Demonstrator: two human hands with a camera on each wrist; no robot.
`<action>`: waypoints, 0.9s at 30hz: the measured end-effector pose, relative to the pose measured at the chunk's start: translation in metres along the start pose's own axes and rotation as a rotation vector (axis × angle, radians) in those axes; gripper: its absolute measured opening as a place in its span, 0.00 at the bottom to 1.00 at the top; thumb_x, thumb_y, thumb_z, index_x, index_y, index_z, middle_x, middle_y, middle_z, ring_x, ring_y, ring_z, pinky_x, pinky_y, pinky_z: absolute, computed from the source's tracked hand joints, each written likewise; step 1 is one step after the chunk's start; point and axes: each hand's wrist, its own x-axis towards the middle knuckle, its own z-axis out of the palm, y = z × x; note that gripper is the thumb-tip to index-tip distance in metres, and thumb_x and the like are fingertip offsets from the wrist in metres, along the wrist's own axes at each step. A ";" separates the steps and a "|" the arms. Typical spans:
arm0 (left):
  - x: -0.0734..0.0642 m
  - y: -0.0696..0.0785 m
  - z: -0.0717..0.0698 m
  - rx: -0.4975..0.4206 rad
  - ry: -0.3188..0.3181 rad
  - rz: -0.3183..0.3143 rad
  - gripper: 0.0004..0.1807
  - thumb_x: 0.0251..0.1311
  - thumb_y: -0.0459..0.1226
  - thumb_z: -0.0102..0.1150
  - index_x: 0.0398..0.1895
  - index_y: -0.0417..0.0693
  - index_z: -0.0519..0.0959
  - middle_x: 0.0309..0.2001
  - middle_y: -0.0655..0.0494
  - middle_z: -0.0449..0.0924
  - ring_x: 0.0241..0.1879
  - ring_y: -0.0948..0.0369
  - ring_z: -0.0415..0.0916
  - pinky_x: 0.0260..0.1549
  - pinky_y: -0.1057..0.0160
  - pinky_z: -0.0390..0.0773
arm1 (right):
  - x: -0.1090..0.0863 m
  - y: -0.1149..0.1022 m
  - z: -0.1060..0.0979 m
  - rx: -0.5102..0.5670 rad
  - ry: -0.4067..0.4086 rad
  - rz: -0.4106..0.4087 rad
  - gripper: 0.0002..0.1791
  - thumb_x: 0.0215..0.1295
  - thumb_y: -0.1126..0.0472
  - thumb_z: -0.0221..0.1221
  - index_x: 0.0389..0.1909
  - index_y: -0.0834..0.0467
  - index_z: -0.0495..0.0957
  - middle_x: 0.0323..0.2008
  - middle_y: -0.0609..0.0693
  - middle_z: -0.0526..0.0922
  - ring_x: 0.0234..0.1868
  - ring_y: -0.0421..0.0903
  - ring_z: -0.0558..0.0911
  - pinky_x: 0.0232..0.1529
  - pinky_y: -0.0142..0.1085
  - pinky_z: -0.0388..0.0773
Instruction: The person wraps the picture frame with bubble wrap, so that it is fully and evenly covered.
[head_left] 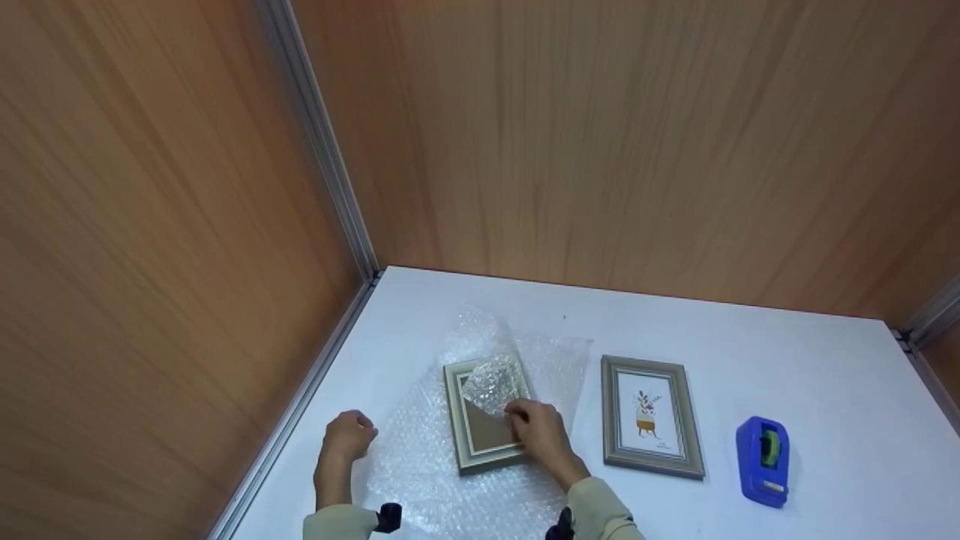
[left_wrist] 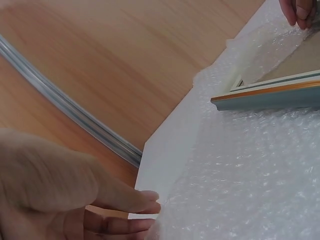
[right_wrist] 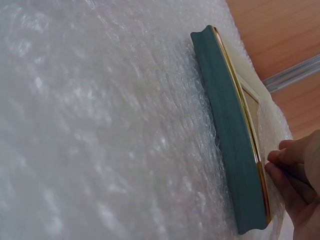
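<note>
A picture frame with a plain tan panel lies on a sheet of bubble wrap. One corner of the wrap is folded over the upper part of the frame. My right hand pinches the tip of that folded corner above the panel; the right wrist view shows its thumb and fingers together beside the frame's teal and gold edge. At the wrap's left edge is my left hand, its fingers loosely bent. In the left wrist view its fingertips come close to the wrap; a firm hold is not visible.
A second frame with a plant-like drawing lies to the right on the white table. Further right stands a blue tape dispenser with a green roll. Wood-grain panels and a metal rail enclose the table's back and left.
</note>
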 end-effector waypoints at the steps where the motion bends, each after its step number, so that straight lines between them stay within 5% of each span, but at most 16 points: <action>1: 0.000 0.001 0.000 -0.009 -0.005 -0.003 0.07 0.58 0.31 0.53 0.36 0.32 0.74 0.32 0.43 0.76 0.31 0.52 0.76 0.28 0.58 0.78 | 0.000 0.000 0.000 -0.006 0.009 -0.011 0.06 0.63 0.64 0.57 0.37 0.56 0.82 0.26 0.44 0.81 0.25 0.35 0.76 0.25 0.30 0.74; 12: -0.004 0.007 0.000 -0.111 -0.112 0.004 0.06 0.56 0.27 0.52 0.34 0.30 0.77 0.26 0.45 0.76 0.25 0.56 0.75 0.27 0.62 0.79 | -0.001 0.001 -0.002 -0.007 0.013 -0.034 0.06 0.62 0.63 0.57 0.37 0.56 0.82 0.27 0.44 0.81 0.26 0.35 0.76 0.25 0.29 0.74; 27: 0.004 0.021 0.009 -0.437 -0.305 0.154 0.12 0.62 0.35 0.54 0.39 0.30 0.75 0.32 0.46 0.78 0.31 0.59 0.78 0.35 0.63 0.80 | -0.002 0.001 -0.002 0.009 -0.002 -0.032 0.06 0.63 0.64 0.57 0.38 0.56 0.81 0.27 0.45 0.81 0.25 0.35 0.76 0.25 0.30 0.74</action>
